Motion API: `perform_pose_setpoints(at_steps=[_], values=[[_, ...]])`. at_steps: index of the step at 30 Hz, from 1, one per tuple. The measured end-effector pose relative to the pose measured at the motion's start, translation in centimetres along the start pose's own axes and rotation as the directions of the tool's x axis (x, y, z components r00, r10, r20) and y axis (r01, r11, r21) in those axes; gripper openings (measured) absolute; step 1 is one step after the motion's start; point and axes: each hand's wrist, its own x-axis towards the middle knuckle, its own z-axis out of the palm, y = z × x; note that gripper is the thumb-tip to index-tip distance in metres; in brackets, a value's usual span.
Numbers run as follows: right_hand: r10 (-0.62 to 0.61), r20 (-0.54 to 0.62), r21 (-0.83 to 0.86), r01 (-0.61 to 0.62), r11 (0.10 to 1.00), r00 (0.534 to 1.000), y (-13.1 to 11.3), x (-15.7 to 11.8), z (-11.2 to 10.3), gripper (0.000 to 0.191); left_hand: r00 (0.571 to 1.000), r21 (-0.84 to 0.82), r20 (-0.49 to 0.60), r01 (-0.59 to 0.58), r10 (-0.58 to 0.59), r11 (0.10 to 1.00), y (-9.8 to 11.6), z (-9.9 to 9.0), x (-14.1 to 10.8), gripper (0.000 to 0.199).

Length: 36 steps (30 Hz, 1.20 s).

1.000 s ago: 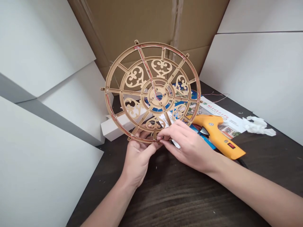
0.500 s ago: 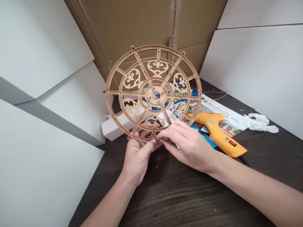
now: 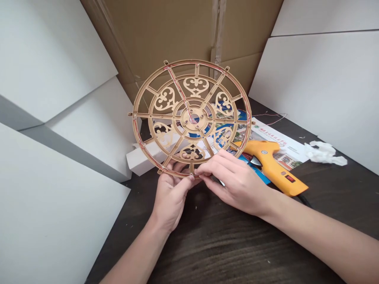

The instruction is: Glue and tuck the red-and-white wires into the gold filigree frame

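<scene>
A round gold-coloured openwork frame (image 3: 196, 116) with spokes and scroll ornaments is held up, tilted, above the table. Red and white wires (image 3: 177, 83) run along one spoke and around its outer rim channel. My left hand (image 3: 171, 193) grips the bottom rim, thumb in front and fingers behind. Just to the right, my right hand (image 3: 232, 179) pinches at the same rim with thumb and index finger. It seems to be on the wire in the channel, but the fingertips hide most of that spot.
A yellow hot glue gun (image 3: 268, 161) lies right of the frame on printed papers (image 3: 281, 138). Beyond it is a crumpled white tissue (image 3: 324, 153). A long white box (image 3: 139, 159) sits behind left. White panels (image 3: 53, 197) and cardboard (image 3: 166, 31) surround the dark table (image 3: 225, 244).
The frame's top edge has dipped slightly and tilted back a little. Both hands keep their hold at the bottom rim, almost unmoved.
</scene>
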Motion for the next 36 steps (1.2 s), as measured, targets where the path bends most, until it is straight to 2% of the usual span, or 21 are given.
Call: perform_pose_setpoints(at_steps=[3, 6, 10, 17, 23, 25, 27, 29, 30, 32, 34, 36], values=[[0.000, -0.015, 0.003, 0.000, 1.000, 1.000, 0.0, 0.3, -0.4, 0.012, 1.000, -0.008, -0.009, 0.009, -0.009, 1.000, 0.0, 0.1, 0.0, 0.067], [0.015, -0.112, -0.031, -0.019, 0.999, 0.994, 0.1, 0.6, -1.5, 0.015, 0.998, -0.025, -0.043, 0.035, -0.036, 0.999, -0.1, -0.1, 0.0, 0.065], [0.114, -0.231, -0.132, -0.147, 0.980, 0.966, 0.9, 0.7, -2.7, 0.018, 0.998, -0.030, -0.065, 0.019, -0.021, 0.999, -0.2, -0.4, 0.0, 0.062], [0.113, -0.117, -0.154, -0.130, 0.980, 0.987, 1.4, 0.6, -2.5, 0.007, 0.999, -0.082, 0.010, 0.052, -0.051, 0.995, 0.1, -0.3, 0.2, 0.053], [0.161, -0.105, -0.203, -0.180, 0.962, 0.981, 1.1, 0.8, -2.4, 0.006, 0.997, -0.155, 0.030, 0.072, -0.068, 0.985, 0.2, -0.4, 0.3, 0.051], [0.159, -0.177, -0.244, -0.199, 0.949, 0.971, 1.0, 0.9, -2.7, 0.009, 0.998, -0.183, 0.026, 0.066, -0.062, 0.981, 0.2, -0.5, 0.3, 0.054], [0.205, -0.307, -0.218, -0.278, 0.936, 0.929, 0.7, 1.1, -3.0, 0.009, 0.999, -0.191, -0.009, 0.044, -0.047, 0.981, 0.1, -0.7, 0.3, 0.058], [0.380, -0.337, -0.072, -0.426, 0.902, 0.862, 0.4, 1.2, -3.3, 0.022, 0.998, -0.186, -0.055, 0.025, -0.036, 0.982, 0.0, -0.8, 0.3, 0.061], [0.493, -0.280, 0.021, -0.508, 0.861, 0.824, 0.3, 1.2, -3.2, 0.032, 0.997, -0.181, -0.072, 0.019, -0.032, 0.983, 0.0, -0.8, 0.3, 0.063], [0.662, -0.075, 0.168, -0.645, 0.746, 0.746, 0.1, 1.1, -2.8, 0.048, 0.996, -0.170, -0.083, 0.010, -0.025, 0.985, 0.0, -0.9, 0.3, 0.066], [0.720, 0.100, 0.269, -0.716, 0.645, 0.686, 0.1, 0.9, -1.9, 0.056, 0.997, -0.148, -0.075, -0.002, -0.010, 0.989, 0.0, -0.9, 0.3, 0.069], [0.733, 0.215, 0.390, -0.745, 0.541, 0.645, 0.2, 0.7, -1.0, 0.054, 0.998, -0.125, -0.061, -0.020, 0.012, 0.992, 0.2, -0.9, 0.4, 0.072]])
